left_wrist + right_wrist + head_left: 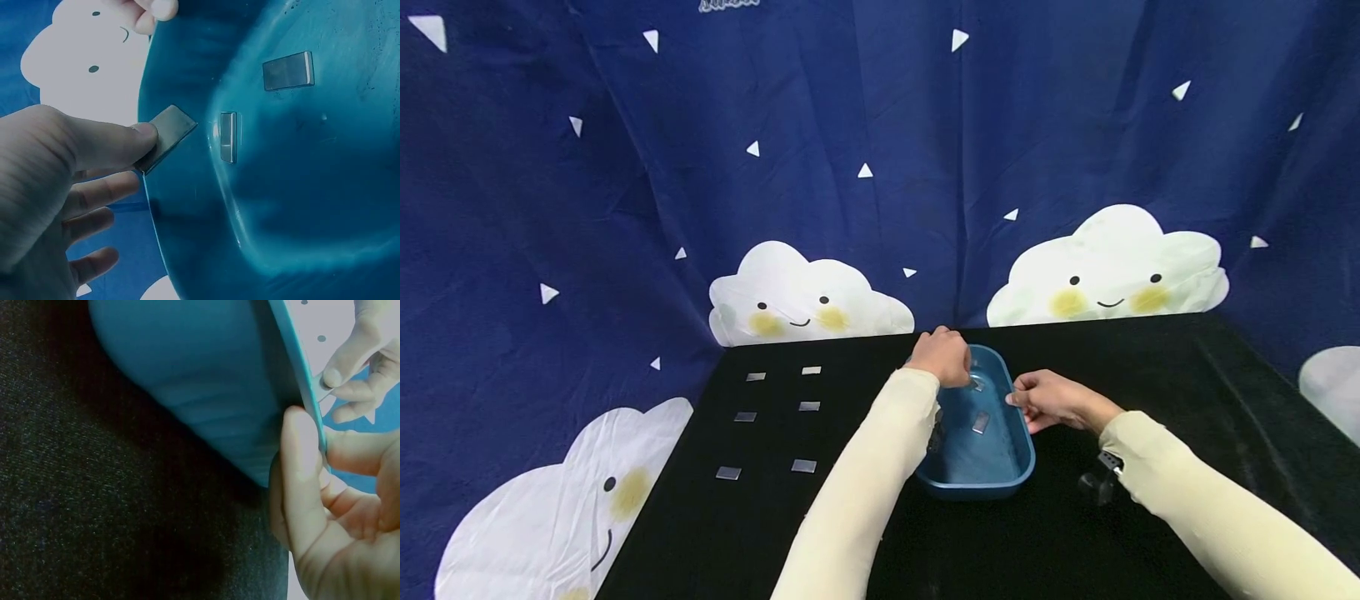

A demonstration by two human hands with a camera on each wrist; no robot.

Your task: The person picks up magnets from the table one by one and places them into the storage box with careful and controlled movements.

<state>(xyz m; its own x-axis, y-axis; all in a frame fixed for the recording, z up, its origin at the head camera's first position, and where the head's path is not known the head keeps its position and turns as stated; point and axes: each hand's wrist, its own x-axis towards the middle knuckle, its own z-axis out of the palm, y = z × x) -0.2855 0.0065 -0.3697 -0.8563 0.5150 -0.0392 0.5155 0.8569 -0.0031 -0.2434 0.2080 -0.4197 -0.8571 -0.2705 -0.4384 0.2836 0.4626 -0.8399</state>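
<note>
My left hand (942,358) is over the far left end of a blue plastic bin (976,492). In the left wrist view its thumb pinches a small flat silver metal block (177,128) at the bin's wall, with the other fingers outside the rim. Inside, on the bottom, lie two similar metal blocks, one nearer the middle (289,71) and one close to the wall (229,140). With thumb and fingers, my right hand (312,494) grips the bin's right rim, as the right wrist view shows.
Several more silver blocks lie spaced in two columns on the black table (662,542), left of the bin, among them a near one (803,466) and a far one (811,370). A blue curtain (820,100) with white clouds hangs behind the table.
</note>
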